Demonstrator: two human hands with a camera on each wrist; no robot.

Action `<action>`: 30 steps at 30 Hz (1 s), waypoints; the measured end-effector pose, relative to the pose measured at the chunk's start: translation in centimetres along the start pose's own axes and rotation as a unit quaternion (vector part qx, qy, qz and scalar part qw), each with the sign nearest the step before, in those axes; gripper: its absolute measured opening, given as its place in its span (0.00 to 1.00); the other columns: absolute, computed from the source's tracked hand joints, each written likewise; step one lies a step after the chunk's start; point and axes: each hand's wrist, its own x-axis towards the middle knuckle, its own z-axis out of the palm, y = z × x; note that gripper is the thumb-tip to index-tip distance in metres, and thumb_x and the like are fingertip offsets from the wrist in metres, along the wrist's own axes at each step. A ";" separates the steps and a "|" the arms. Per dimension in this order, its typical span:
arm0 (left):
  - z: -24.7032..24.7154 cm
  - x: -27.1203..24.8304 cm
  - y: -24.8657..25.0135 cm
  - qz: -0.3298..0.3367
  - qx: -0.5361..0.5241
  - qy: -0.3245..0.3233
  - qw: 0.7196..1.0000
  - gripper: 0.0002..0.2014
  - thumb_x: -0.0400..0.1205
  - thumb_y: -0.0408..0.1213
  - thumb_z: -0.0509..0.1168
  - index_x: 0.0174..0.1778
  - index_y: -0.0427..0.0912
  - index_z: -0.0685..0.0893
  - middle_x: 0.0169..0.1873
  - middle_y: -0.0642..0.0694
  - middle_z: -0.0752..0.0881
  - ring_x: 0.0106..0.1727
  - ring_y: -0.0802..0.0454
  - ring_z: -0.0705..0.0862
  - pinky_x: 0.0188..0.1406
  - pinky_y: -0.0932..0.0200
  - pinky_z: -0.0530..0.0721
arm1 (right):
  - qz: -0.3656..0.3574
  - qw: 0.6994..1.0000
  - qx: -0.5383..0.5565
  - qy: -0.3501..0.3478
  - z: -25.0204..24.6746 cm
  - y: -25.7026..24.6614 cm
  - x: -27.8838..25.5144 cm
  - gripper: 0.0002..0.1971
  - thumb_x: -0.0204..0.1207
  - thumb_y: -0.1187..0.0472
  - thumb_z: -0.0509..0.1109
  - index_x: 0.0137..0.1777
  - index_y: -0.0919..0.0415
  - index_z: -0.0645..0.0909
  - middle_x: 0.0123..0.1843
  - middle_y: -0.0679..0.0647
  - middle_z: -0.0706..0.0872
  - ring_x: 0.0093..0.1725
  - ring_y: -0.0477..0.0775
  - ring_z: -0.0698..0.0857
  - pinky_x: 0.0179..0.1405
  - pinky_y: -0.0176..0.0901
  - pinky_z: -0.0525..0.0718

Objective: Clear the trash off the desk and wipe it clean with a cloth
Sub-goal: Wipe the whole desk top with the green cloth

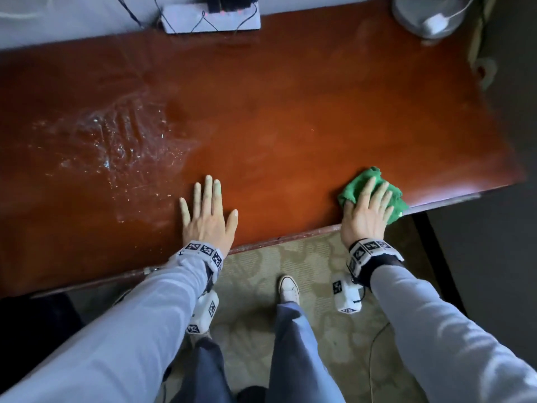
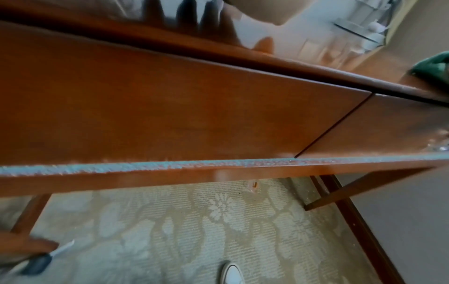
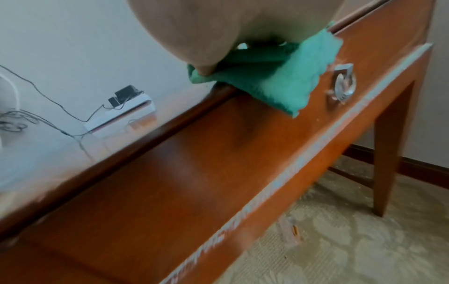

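A crumpled green cloth lies at the desk's front edge near the right corner, part of it hanging over the drawer front. My right hand lies on top of it with straight, spread fingers, and the thumb presses at its left edge. My left hand rests flat on the bare reddish-brown desk top, fingers spread and holding nothing. Wet streaks and droplets glisten on the left part of the desk. The left wrist view shows the cloth at its far right.
A white power strip with plugs and cables sits at the desk's back edge by the wall. A round grey base stands at the back right corner. The drawer front has a metal ring handle. My white shoe stands on patterned carpet.
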 end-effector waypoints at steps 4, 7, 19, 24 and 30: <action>0.7 0.2 1.8 -0.057 -0.023 -0.002 0.998 0.36 0.87 0.57 0.46 0.88 0.48 0.43 0.86 0.54 0.37 0.87 0.49 0.40 0.84 0.35 0.42 | -0.059 0.997 -0.015 -0.047 -1.4 -1.2 4.7 0.39 0.85 0.49 0.57 0.87 0.61 0.39 0.87 0.65 0.39 0.86 0.68 0.42 0.82 0.67 0.43; 0.5 0.4 1.5 -0.050 -0.032 -0.011 0.998 0.34 0.87 0.56 0.45 0.88 0.50 0.43 0.86 0.55 0.37 0.87 0.50 0.40 0.84 0.36 0.42 | -0.124 0.989 -0.048 -0.063 -1.8 -4.1 9.5 0.40 0.85 0.47 0.58 0.87 0.58 0.39 0.87 0.65 0.39 0.86 0.67 0.42 0.82 0.67 0.44; 0.3 -0.2 0.4 -0.030 -0.072 0.002 0.997 0.33 0.85 0.53 0.45 0.88 0.53 0.47 0.86 0.59 0.42 0.87 0.55 0.42 0.85 0.39 0.44 | -0.446 0.861 -0.181 -0.166 1.4 -13.3 3.0 0.38 0.84 0.46 0.56 0.86 0.45 0.36 0.87 0.58 0.32 0.86 0.62 0.36 0.84 0.61 0.39; 0.0 -1.5 -1.9 -0.074 -0.056 0.000 0.996 0.31 0.89 0.50 0.49 0.88 0.55 0.45 0.86 0.60 0.40 0.87 0.56 0.42 0.85 0.40 0.43 | -0.377 0.907 -0.141 -0.126 1.4 -9.6 2.7 0.40 0.81 0.49 0.60 0.87 0.44 0.40 0.87 0.58 0.36 0.86 0.63 0.40 0.83 0.62 0.42; -1.3 -2.2 -8.6 -0.116 -0.070 0.001 0.991 0.30 0.89 0.51 0.46 0.88 0.55 0.45 0.86 0.58 0.41 0.87 0.54 0.42 0.85 0.40 0.43 | -0.157 0.980 -0.095 -0.077 0.2 -11.7 9.4 0.38 0.83 0.46 0.58 0.87 0.48 0.41 0.87 0.63 0.39 0.86 0.68 0.42 0.82 0.70 0.45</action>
